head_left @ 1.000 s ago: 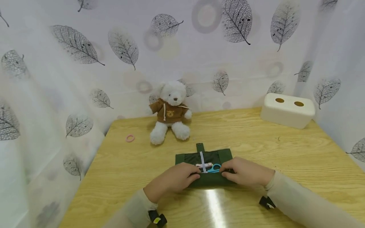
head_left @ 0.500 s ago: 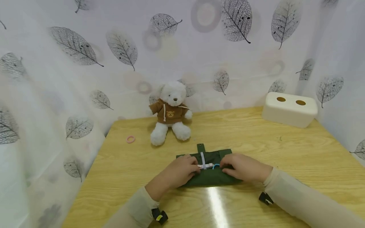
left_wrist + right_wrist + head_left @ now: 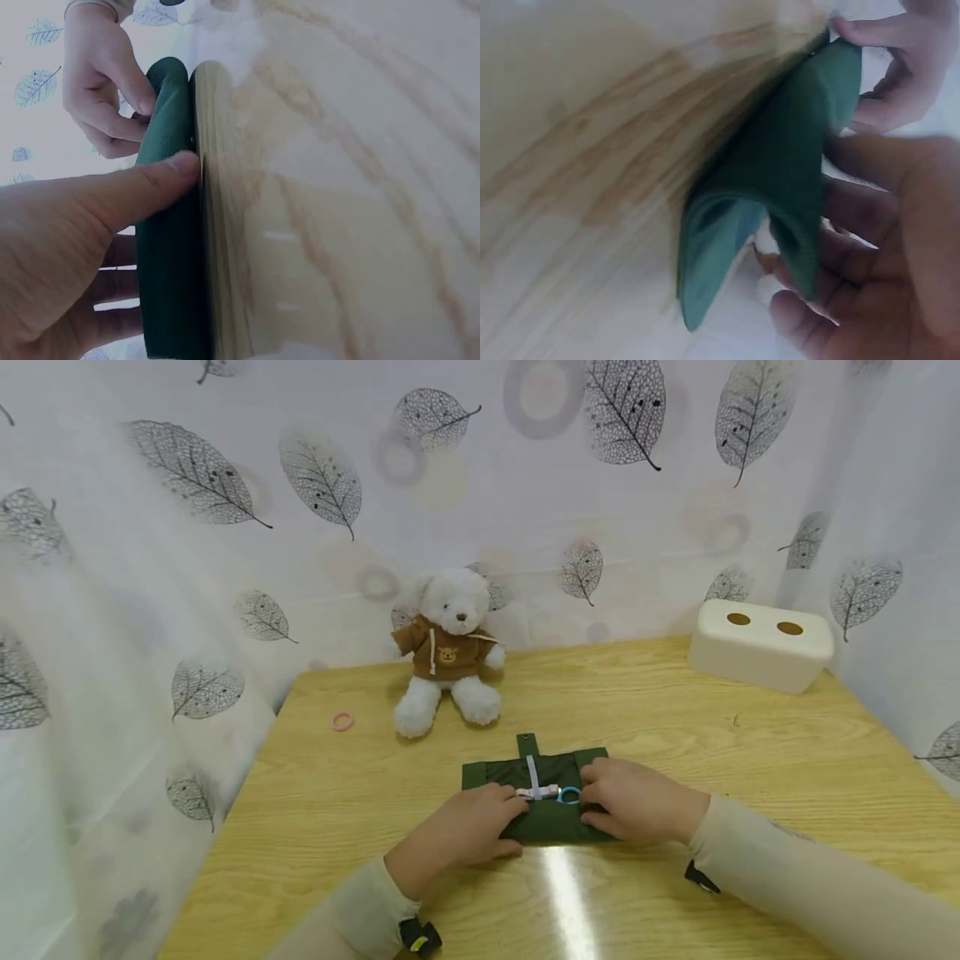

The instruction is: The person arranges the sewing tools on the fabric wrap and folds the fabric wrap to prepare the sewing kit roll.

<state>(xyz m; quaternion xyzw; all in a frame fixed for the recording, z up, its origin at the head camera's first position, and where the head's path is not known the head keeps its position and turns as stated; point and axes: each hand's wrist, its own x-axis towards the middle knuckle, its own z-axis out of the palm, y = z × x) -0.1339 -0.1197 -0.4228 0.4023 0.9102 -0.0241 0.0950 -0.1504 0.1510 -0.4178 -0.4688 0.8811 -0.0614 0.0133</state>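
A dark green fabric roll-up pouch (image 3: 551,822) lies on the table with its front edge folded over. Inside it, under a pale elastic strap (image 3: 532,770), sit a nail clipper-like item (image 3: 550,791) and scissors with a blue handle (image 3: 560,795); their lower parts are hidden by the fold. My left hand (image 3: 472,822) grips the fold's left part, thumb on the near edge and fingers behind it in the left wrist view. At the right end, my right hand (image 3: 645,802) holds the folded cloth, fingers behind it in the right wrist view.
Beyond the pouch a white teddy bear (image 3: 450,652) in a brown hoodie sits at the table's back edge. A pink ring (image 3: 342,713) lies to its left. A cream box (image 3: 761,652) with two round holes stands at the back right. Leaf-patterned curtain surrounds the table.
The front fold was lifted over most of the scissors handle half a second ago and now sits lower, showing more of it. My left thumb has shifted down to the near edge.
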